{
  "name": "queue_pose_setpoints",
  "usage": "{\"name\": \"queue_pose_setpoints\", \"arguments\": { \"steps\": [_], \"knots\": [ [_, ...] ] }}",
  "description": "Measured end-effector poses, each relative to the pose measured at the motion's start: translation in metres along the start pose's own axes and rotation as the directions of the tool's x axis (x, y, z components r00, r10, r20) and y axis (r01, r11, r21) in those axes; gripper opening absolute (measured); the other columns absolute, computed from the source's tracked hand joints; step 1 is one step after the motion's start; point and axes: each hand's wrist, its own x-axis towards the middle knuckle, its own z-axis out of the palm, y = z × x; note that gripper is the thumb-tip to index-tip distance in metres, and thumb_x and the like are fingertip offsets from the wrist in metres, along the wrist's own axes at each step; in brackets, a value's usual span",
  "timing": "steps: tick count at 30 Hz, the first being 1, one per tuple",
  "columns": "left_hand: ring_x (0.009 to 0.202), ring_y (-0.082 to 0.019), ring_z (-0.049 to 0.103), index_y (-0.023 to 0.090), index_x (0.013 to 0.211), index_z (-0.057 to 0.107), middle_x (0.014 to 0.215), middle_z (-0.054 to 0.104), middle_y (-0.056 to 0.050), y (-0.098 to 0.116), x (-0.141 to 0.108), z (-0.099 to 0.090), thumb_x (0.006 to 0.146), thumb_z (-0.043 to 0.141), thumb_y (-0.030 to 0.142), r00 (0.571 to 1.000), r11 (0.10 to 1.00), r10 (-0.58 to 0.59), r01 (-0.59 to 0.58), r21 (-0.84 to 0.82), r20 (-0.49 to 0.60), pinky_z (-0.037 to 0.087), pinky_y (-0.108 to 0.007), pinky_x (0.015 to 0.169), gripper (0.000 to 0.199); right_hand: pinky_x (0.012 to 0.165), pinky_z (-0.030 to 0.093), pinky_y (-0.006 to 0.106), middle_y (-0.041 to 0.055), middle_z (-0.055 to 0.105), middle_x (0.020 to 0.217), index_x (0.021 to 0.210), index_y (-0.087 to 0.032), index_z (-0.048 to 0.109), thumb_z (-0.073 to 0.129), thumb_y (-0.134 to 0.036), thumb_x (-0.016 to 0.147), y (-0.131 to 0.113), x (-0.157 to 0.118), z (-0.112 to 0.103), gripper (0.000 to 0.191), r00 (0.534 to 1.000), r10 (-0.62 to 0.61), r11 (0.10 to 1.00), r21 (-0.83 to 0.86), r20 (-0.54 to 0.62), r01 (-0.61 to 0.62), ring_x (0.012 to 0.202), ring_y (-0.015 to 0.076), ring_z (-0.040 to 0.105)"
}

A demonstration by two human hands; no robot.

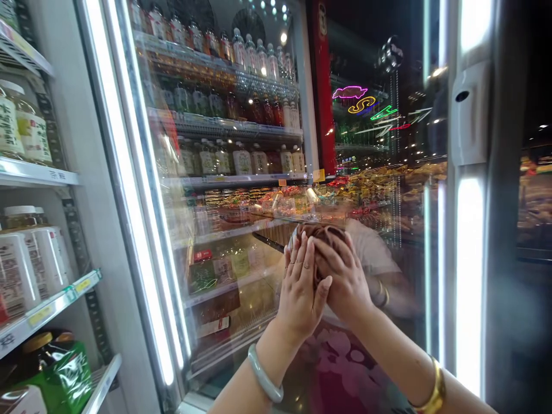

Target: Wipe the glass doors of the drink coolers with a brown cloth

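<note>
Both my hands are raised in front of the glass door [254, 247] of a drinks fridge. Under my palms is a bunched brown cloth [321, 231], showing above and between the fingers; most of it is covered. My left hand [301, 282] lies on its left side, fingers stretched close together, with a pale bangle on the wrist. My right hand [345, 276] covers the right side with its fingers slightly apart, and a gold bangle is on that wrist. The hands nearly touch each other. Reflections of a body and a sleeve overlap this part of the glass.
Bottles [254, 54] stand in rows behind the glass. At the left, shelves [43, 307] hold white-capped bottles [32, 123] and a green package [64, 374]. Bright light strips [129, 190] border the door. A white fitting [471, 115] sits on the right frame.
</note>
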Motion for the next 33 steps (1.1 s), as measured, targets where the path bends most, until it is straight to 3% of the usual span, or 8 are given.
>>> {"name": "queue_pose_setpoints", "arguments": {
  "steps": [4, 7, 12, 16, 22, 26, 29, 33],
  "knots": [
    [0.166, -0.023, 0.012, 0.023, 0.171, 0.007, 0.177, 0.023, -0.008, -0.007, -0.019, -0.005, 0.110, 0.036, 0.046, 0.990, 0.996, 0.070, -0.075, 0.039, 0.126, 0.017, -0.048, 0.137, 0.072, 0.134, 0.028, 0.056, 0.0051, 0.068, 0.140, 0.142, -0.022, 0.063, 0.055, -0.020, 0.096, 0.004, -0.023, -0.014, 0.046, 0.989, -0.125, 0.988, -0.079, 0.080, 0.132, 0.144, 0.0281, 0.048],
    [0.166, -0.023, 0.009, 0.022, 0.171, 0.001, 0.177, 0.021, -0.009, -0.010, -0.003, -0.008, 0.110, 0.038, 0.045, 0.974, 0.987, 0.141, -0.151, 0.046, 0.174, 0.011, -0.048, 0.138, 0.074, 0.134, 0.026, 0.061, 0.0047, 0.069, 0.138, 0.135, -0.023, 0.067, 0.064, -0.019, 0.094, 0.028, -0.011, -0.030, 0.042, 0.992, -0.114, 0.971, -0.205, 0.062, 0.125, 0.141, 0.0302, 0.050],
    [0.166, -0.020, 0.008, 0.029, 0.170, -0.005, 0.178, 0.017, -0.005, -0.022, 0.054, -0.005, 0.112, 0.027, 0.036, 0.997, 0.997, 0.080, -0.080, 0.005, 0.016, 0.011, -0.047, 0.138, 0.067, 0.130, 0.033, 0.064, 0.0066, 0.065, 0.142, 0.135, -0.025, 0.067, 0.067, -0.023, 0.094, 0.046, 0.060, -0.018, 0.041, 0.995, -0.019, 0.963, -0.268, -0.099, -0.008, 0.142, 0.0330, 0.048],
    [0.166, -0.019, 0.012, 0.028, 0.170, -0.004, 0.178, 0.018, -0.006, -0.041, 0.064, -0.008, 0.112, 0.022, 0.033, 0.982, 1.000, 0.020, -0.023, -0.017, -0.188, 0.014, -0.046, 0.138, 0.064, 0.131, 0.033, 0.059, 0.0031, 0.065, 0.144, 0.134, -0.025, 0.068, 0.064, -0.028, 0.097, 0.028, 0.076, -0.001, 0.037, 0.983, -0.181, 0.973, -0.140, 0.022, 0.183, 0.144, 0.0299, 0.046],
    [0.166, -0.019, 0.013, 0.027, 0.170, -0.003, 0.177, 0.021, -0.006, -0.052, 0.050, -0.018, 0.111, 0.025, 0.031, 0.997, 0.992, 0.059, -0.053, 0.114, -0.044, 0.008, -0.045, 0.138, 0.065, 0.130, 0.034, 0.059, 0.0040, 0.070, 0.130, 0.121, -0.023, 0.071, 0.063, -0.023, 0.096, 0.061, 0.059, -0.037, 0.027, 0.885, -0.437, 0.860, -0.216, 0.158, 0.463, 0.140, 0.0285, 0.049],
    [0.166, -0.020, 0.013, 0.027, 0.171, -0.001, 0.178, 0.019, -0.007, -0.046, 0.074, -0.010, 0.111, 0.028, 0.036, 0.999, 0.986, 0.022, -0.015, 0.165, -0.039, 0.000, -0.049, 0.137, 0.067, 0.129, 0.036, 0.059, 0.0072, 0.068, 0.133, 0.123, -0.022, 0.070, 0.064, -0.027, 0.096, 0.091, 0.095, -0.041, 0.028, 0.960, -0.273, 0.894, -0.385, -0.059, 0.230, 0.137, 0.0296, 0.049],
    [0.166, -0.020, 0.012, 0.025, 0.171, 0.004, 0.178, 0.019, -0.007, -0.044, 0.102, -0.009, 0.110, 0.029, 0.037, 0.996, 0.989, -0.015, 0.028, 0.142, -0.090, -0.001, -0.049, 0.137, 0.067, 0.127, 0.036, 0.061, 0.0081, 0.064, 0.140, 0.129, -0.022, 0.067, 0.063, -0.029, 0.096, 0.080, 0.118, -0.024, 0.034, 0.977, -0.170, 0.934, -0.337, -0.130, 0.118, 0.140, 0.0315, 0.045],
    [0.166, -0.020, 0.012, 0.021, 0.170, 0.011, 0.177, 0.022, -0.008, -0.058, 0.119, -0.023, 0.108, 0.034, 0.033, 0.991, 0.988, -0.058, 0.074, 0.132, -0.121, 0.002, -0.046, 0.138, 0.068, 0.129, 0.036, 0.055, 0.0068, 0.064, 0.140, 0.133, -0.020, 0.065, 0.063, -0.028, 0.096, 0.063, 0.113, -0.018, 0.038, 0.920, -0.385, 0.879, -0.274, 0.076, 0.390, 0.142, 0.0297, 0.043]
  ]
}}
